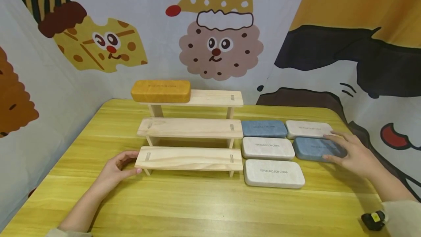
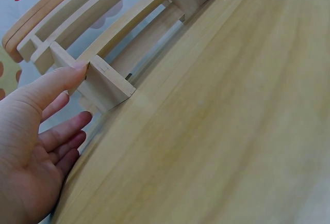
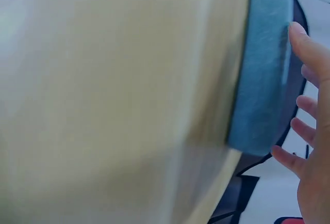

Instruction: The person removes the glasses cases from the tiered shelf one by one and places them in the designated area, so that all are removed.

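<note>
A three-tier wooden step stand (image 1: 190, 158) stands mid-table. At the left end of its lowest step is my left hand (image 1: 116, 171), the thumb touching the front corner and the other fingers loosely bent behind. My right hand (image 1: 355, 154) is over the right end of a blue case (image 1: 317, 148), thumb at the near side, fingers spread toward the far side. In the right wrist view the thumb tip meets the edge of the blue case (image 3: 263, 69); the other fingers are apart from it. A yellow case (image 1: 161, 91) lies on the top step's left half.
Right of the stand lie another blue case (image 1: 264, 128) and white cases, one at the back (image 1: 309, 129), one in the middle (image 1: 268, 148) and one in front (image 1: 274, 173). A cartoon-printed cloth (image 1: 158, 46) hangs behind the table (image 1: 184, 207).
</note>
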`<state>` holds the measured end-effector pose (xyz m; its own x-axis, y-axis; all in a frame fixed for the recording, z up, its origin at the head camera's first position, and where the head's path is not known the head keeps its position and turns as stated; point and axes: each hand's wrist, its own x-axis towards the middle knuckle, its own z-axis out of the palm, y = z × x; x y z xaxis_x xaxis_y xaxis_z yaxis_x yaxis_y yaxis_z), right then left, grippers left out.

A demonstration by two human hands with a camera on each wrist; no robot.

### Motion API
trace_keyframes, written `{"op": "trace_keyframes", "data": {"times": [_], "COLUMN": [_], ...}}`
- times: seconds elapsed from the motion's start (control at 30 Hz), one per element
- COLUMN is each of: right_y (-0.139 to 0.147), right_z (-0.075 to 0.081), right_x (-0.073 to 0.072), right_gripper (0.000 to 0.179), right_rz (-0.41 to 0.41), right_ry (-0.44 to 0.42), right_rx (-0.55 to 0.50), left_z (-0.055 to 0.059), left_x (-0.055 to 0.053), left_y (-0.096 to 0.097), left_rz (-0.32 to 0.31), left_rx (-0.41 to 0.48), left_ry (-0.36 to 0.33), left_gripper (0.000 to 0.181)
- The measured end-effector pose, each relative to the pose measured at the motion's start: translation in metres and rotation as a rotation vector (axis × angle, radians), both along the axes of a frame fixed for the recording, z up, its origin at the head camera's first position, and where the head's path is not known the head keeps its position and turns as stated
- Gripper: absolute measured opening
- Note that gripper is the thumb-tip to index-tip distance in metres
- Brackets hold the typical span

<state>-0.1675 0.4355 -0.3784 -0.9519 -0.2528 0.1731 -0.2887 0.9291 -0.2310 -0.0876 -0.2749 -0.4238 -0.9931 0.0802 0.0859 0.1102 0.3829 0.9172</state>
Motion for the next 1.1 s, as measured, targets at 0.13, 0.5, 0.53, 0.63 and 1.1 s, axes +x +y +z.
{"op": "trace_keyframes", "data": {"times": [0.13, 0.5, 0.53, 0.63, 1.1], "right_y": [-0.008, -0.044, -0.049, -0.063, -0.127], "right_z": [0.013, 0.045, 0.048, 0.055, 0.081], "right_x": [0.000, 0.006, 0.007, 0.010, 0.016], "right_gripper": [0.076, 0.069, 0.069, 0.066, 0.066], "right_rz": [0.009, 0.020, 0.022, 0.030, 0.156], "right_ry": [0.072, 0.169, 0.182, 0.215, 0.372], "right_rx": [-0.038, -0.172, -0.186, -0.229, -0.342], "left_z": [-0.001, -0.001, -0.001, -0.001, -0.001], "left_x": [0.000, 0.000, -0.001, -0.001, 0.000], "left_y": [0.000, 0.000, 0.000, -0.001, 0.000], "left_rz": [0.001, -0.003, -0.003, -0.005, -0.007], "left_rx": [-0.004, -0.003, -0.005, -0.012, -0.010], "left_ry": [0.014, 0.026, 0.028, 0.036, 0.041], "left_gripper": [0.051, 0.051, 0.050, 0.050, 0.049]}}
